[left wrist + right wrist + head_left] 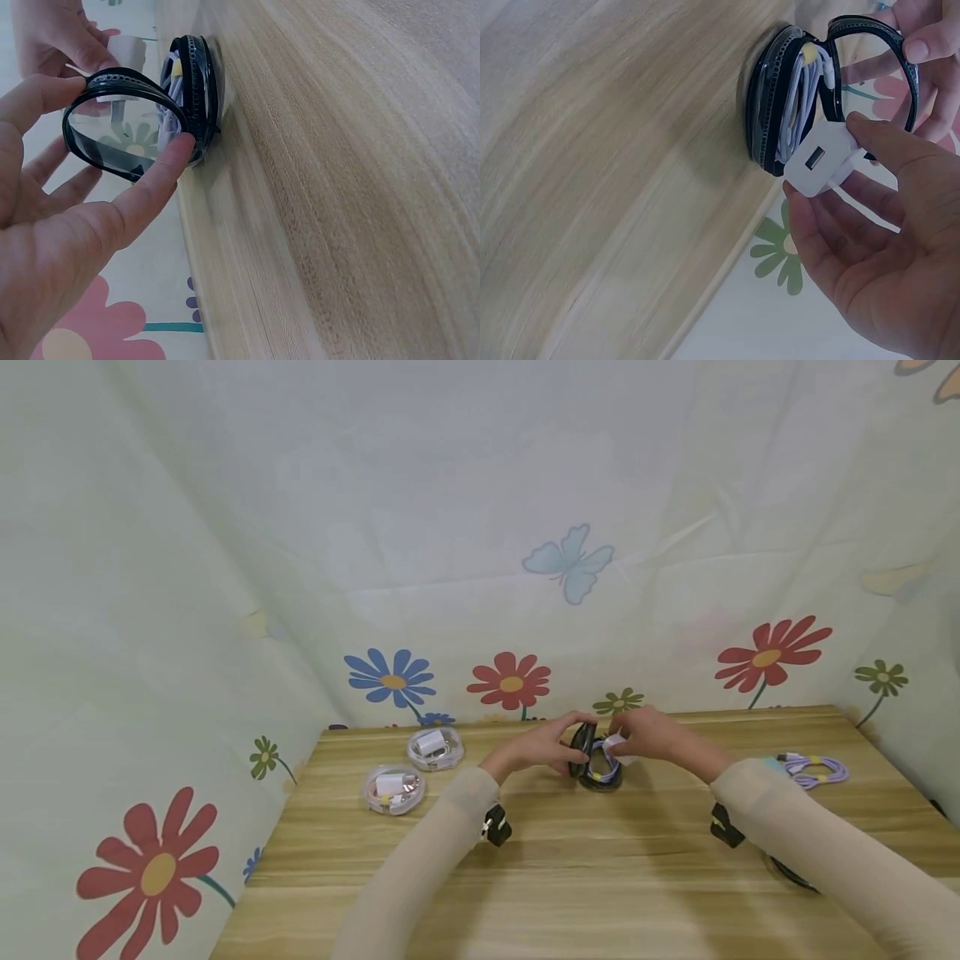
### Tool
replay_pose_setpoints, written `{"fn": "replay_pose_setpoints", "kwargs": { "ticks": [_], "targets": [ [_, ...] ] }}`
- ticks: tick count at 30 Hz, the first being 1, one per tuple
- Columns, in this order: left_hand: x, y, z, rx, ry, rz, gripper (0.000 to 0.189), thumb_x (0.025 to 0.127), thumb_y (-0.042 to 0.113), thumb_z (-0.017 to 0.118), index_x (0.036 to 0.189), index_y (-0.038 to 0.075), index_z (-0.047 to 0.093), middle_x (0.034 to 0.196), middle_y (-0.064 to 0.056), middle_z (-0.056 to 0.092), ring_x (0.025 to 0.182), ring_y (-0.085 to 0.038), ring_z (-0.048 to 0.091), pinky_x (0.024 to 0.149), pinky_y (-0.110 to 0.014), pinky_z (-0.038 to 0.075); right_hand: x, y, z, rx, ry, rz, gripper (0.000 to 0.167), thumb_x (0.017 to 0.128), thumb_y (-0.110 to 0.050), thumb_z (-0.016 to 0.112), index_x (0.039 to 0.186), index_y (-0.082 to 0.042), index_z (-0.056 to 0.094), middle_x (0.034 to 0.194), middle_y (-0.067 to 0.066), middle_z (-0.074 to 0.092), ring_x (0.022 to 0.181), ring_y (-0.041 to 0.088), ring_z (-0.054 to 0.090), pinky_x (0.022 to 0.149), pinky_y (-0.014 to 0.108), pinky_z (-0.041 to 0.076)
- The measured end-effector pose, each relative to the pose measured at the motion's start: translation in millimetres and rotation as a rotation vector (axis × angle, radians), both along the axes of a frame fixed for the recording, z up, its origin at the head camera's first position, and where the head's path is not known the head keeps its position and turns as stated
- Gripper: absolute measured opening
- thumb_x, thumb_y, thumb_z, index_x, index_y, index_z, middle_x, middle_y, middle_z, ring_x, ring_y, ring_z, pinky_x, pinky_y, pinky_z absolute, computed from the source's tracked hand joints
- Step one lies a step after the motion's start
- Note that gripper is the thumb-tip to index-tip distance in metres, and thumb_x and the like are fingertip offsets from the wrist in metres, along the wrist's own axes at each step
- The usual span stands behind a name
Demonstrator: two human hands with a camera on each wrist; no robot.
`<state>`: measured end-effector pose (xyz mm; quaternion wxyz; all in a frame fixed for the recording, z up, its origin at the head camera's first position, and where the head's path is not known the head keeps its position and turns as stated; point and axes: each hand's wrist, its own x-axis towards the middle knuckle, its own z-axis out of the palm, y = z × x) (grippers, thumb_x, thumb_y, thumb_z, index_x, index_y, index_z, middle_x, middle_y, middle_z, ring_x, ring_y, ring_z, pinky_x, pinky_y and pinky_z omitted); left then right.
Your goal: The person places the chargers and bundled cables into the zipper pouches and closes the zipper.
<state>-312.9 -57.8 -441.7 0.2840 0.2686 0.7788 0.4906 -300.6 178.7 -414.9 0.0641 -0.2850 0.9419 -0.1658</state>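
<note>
Near the back of the table, a small round clear case with black zip edging (202, 90) lies unzipped. My left hand (534, 748) holds its raised lid (124, 76) by the rim, thumb on one side and fingers on the other. Inside the case sits a coiled pale purple cable (798, 109) with a yellow tie. Just beside the opening, my right hand (651, 735) pinches a white USB charger plug (826, 146) between thumb and fingers, its USB port facing the right wrist camera.
Two clear round cases (393, 790) (436, 749) with white chargers inside stand at the left. On the right lies a purple coiled cable (823, 771) with yellow ties. A dark-rimmed object (792, 875) is partly hidden under my right forearm. Flowered cloth (450, 618) hangs behind the table.
</note>
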Motion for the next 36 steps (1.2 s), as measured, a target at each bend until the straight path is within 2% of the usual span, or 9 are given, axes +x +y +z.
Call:
{"fn": "replay_pose_setpoints", "kwargs": {
  "ticks": [4, 9, 12, 14, 16, 17, 22, 28, 36],
  "targets": [
    [1.0, -0.1, 0.5, 0.001, 0.006, 0.005, 0.066, 0.099, 0.010, 0.066, 0.155, 0.028, 0.037, 0.149, -0.015, 0.044, 0.102, -0.028, 0.071, 0.089, -0.055, 0.056, 0.9, -3, 0.7, 0.008, 0.024, -0.004, 0.036, 0.092, -0.027, 0.075, 0.110, 0.005, 0.071, 0.089, 0.012, 0.074, 0.075, 0.022, 0.069, 0.069, 0.041, 0.058],
    [0.2, -0.7, -0.1, -0.002, 0.017, -0.004, 0.067, 0.099, 0.011, 0.066, 0.157, 0.025, 0.036, 0.148, -0.015, 0.044, 0.103, -0.027, 0.070, 0.089, -0.054, 0.057, 2.2, -8, 1.5, 0.020, -0.004, -0.055, 0.037, 0.092, -0.027, 0.075, 0.108, 0.006, 0.071, 0.088, 0.011, 0.072, 0.074, 0.021, 0.067, 0.068, 0.038, 0.057],
    [-0.9, -1.5, -1.3, 0.001, 0.011, -0.005, 0.067, 0.099, 0.012, 0.066, 0.156, 0.027, 0.036, 0.148, -0.014, 0.044, 0.104, -0.030, 0.070, 0.089, -0.053, 0.057, 2.5, -14, 0.1, 0.028, -0.037, -0.112, 0.029, 0.093, -0.027, 0.073, 0.084, 0.000, 0.068, 0.068, 0.001, 0.061, 0.058, 0.012, 0.054, 0.055, 0.028, 0.047],
    [-1.4, -2.3, -1.9, 0.006, 0.003, -0.004, 0.066, 0.099, 0.011, 0.067, 0.155, 0.030, 0.037, 0.149, -0.014, 0.043, 0.106, -0.032, 0.070, 0.089, -0.052, 0.058, 2.0, -19, -1.6, 0.038, -0.058, -0.156, 0.034, 0.094, -0.026, 0.072, 0.068, -0.007, 0.060, 0.056, -0.005, 0.048, 0.050, 0.008, 0.043, 0.049, 0.023, 0.037],
    [-2.0, -3.0, -2.6, 0.011, -0.001, -0.002, 0.066, 0.099, 0.011, 0.067, 0.154, 0.033, 0.038, 0.150, -0.014, 0.042, 0.107, -0.033, 0.069, 0.088, -0.052, 0.058, 1.3, -24, -2.7, 0.044, -0.085, -0.207, 0.043, 0.094, -0.027, 0.071, 0.058, -0.013, 0.052, 0.048, -0.005, 0.043, 0.045, 0.008, 0.041, 0.047, 0.022, 0.033],
    [-2.0, -3.4, -2.7, 0.013, -0.003, -0.003, 0.066, 0.099, 0.011, 0.067, 0.154, 0.033, 0.038, 0.150, -0.013, 0.042, 0.107, -0.033, 0.069, 0.088, -0.051, 0.058, 0.7, -27, -3.3, 0.052, -0.098, -0.232, 0.045, 0.094, -0.028, 0.071, 0.056, -0.013, 0.052, 0.048, -0.004, 0.046, 0.045, 0.009, 0.046, 0.047, 0.022, 0.035],
    [-1.4, -3.7, -2.6, 0.020, -0.009, -0.006, 0.067, 0.099, 0.011, 0.067, 0.155, 0.032, 0.036, 0.151, -0.011, 0.041, 0.105, -0.027, 0.069, 0.088, -0.052, 0.058, 0.6, -35, -4.7, 0.081, -0.124, -0.291, 0.043, 0.095, -0.034, 0.070, 0.063, -0.006, 0.064, 0.056, 0.007, 0.064, 0.052, 0.018, 0.063, 0.048, 0.025, 0.046],
    [-1.8, -3.5, -2.8, 0.025, -0.004, -0.007, 0.070, 0.099, 0.011, 0.066, 0.159, 0.023, 0.032, 0.149, -0.012, 0.042, 0.105, -0.022, 0.068, 0.088, -0.053, 0.058, 1.1, -41, -6.5, 0.074, -0.087, -0.285, 0.039, 0.096, -0.028, 0.065, 0.065, -0.005, 0.063, 0.055, 0.004, 0.061, 0.048, 0.014, 0.055, 0.046, 0.024, 0.041],
    [-1.0, -1.9, -3.5, 0.031, 0.001, -0.014, 0.068, 0.099, 0.009, 0.066, 0.157, 0.027, 0.034, 0.154, -0.014, 0.036, 0.102, -0.021, 0.068, 0.090, -0.056, 0.056, -1.3, -43, -17.0, 0.073, 0.008, -0.254, 0.034, 0.096, -0.023, 0.067, 0.068, -0.003, 0.065, 0.057, 0.003, 0.060, 0.049, 0.015, 0.056, 0.048, 0.026, 0.044]
  ]
}}
